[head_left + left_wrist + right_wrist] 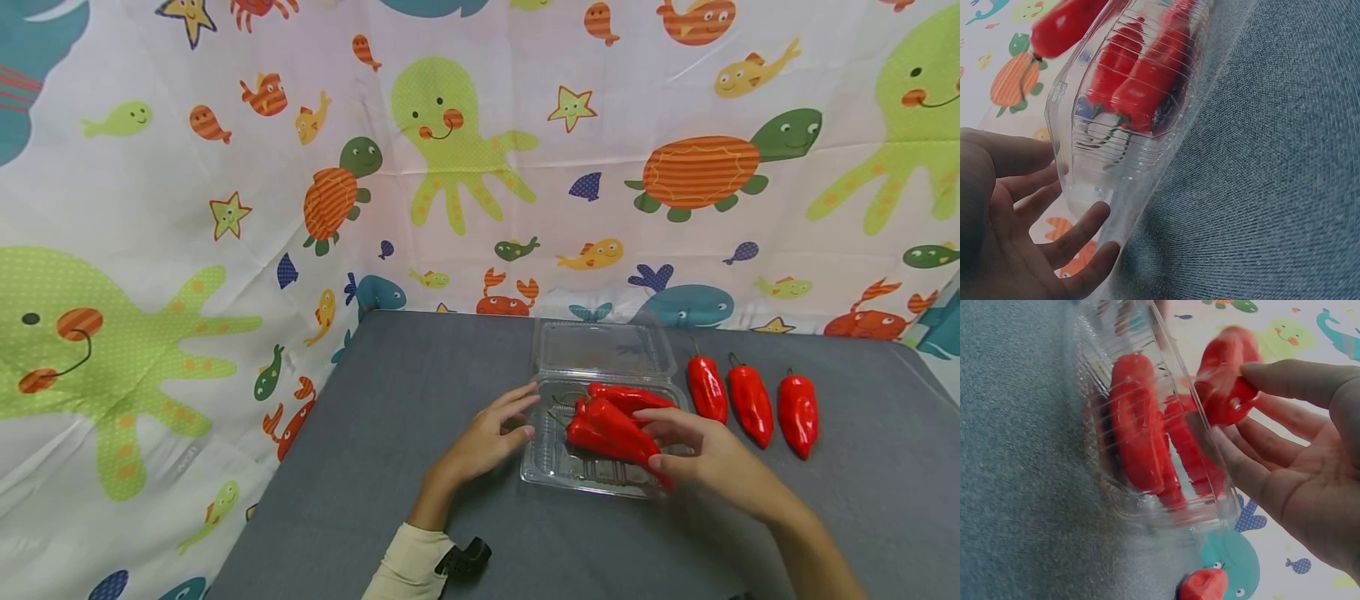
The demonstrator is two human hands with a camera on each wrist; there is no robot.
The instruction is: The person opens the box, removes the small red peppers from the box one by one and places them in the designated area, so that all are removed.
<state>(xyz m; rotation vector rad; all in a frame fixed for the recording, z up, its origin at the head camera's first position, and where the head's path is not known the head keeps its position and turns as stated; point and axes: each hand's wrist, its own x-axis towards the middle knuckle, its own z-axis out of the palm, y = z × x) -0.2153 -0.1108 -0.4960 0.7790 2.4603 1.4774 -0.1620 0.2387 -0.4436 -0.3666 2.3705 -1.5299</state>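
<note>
Hands apart: the left hand [487,435], fingers spread, beside the box [555,472]; the right hand [708,460] pinching a pepper [618,427] between them. That glossy skin could slip — fingertips only — or roll off other peppers [1138,425] beneath.

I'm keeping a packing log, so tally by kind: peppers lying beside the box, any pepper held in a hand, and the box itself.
Loose peppers: 3
Held pepper: 1
Box: 1
Total: 5
</note>
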